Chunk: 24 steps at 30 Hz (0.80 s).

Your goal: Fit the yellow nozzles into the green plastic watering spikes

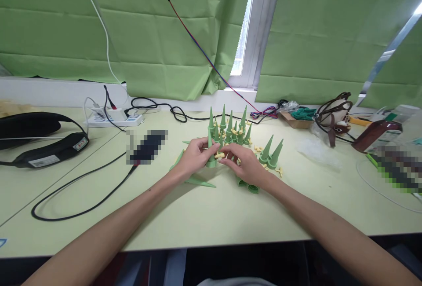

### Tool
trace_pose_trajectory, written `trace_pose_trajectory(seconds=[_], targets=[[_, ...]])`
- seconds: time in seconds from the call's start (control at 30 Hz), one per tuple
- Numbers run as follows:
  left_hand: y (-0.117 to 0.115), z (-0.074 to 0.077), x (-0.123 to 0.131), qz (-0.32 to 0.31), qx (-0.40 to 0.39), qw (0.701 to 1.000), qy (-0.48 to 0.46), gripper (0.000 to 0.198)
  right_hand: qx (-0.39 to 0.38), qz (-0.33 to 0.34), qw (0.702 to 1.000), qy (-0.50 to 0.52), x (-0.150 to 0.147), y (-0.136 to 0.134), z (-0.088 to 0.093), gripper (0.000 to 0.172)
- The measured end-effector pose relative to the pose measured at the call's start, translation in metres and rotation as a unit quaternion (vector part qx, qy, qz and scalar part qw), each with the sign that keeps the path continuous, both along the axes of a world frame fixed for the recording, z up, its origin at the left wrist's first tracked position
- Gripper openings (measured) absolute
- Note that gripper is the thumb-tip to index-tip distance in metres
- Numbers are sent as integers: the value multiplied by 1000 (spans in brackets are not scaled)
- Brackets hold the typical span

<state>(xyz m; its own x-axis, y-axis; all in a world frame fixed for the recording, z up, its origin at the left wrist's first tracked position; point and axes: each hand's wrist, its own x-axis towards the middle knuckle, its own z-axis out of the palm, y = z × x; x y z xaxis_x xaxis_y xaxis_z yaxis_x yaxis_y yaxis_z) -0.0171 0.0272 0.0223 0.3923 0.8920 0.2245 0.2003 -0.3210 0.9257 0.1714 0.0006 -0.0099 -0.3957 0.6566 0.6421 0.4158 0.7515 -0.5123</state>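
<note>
My left hand (pixel 197 157) is closed around a green plant watering spike (pixel 211 163), which stands point up with its wide end low. Beside it, my right hand (pixel 246 163) pinches a small yellow T-shaped valve (pixel 219 155) against the spike's side. Whether the valve sits in the spike cannot be made out. Behind the hands stands a cluster of green spikes (pixel 230 121), with yellow valves among them. Two more spikes (pixel 273 156) stand upright to the right. One loose spike (pixel 201 183) lies flat below my left hand, and others show their open ends (pixel 253 188) under my right wrist.
A blurred dark device (pixel 148 147) with a black cable lies on the left, near a white power strip (pixel 115 121). Black headgear (pixel 52 149) rests at far left. On the right are a cardboard box (pixel 296 121), clear plastic wrap (pixel 319 152) and a brown bottle (pixel 376 135).
</note>
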Motion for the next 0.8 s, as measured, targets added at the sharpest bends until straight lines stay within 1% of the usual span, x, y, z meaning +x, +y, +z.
trace_pose_trajectory(seconds=[0.13, 0.33, 0.43, 0.63, 0.8], targets=[[1, -2, -1, -2, 10, 1000, 9, 33, 24, -8, 1000, -11, 0, 1, -2, 12], [0, -1, 0, -4, 19, 1000, 18, 36, 25, -18, 999, -12, -1, 2, -2, 10], [-1, -1, 0, -7, 25, 1000, 18, 36, 26, -21, 999, -17, -1, 1, -1, 12], [2, -4, -1, -20, 32, 999, 16, 33, 2, -23, 999, -35, -2, 0, 1, 19], [1, -3, -1, -11, 35, 999, 20, 33, -10, -26, 999, -28, -1, -2, 2, 17]])
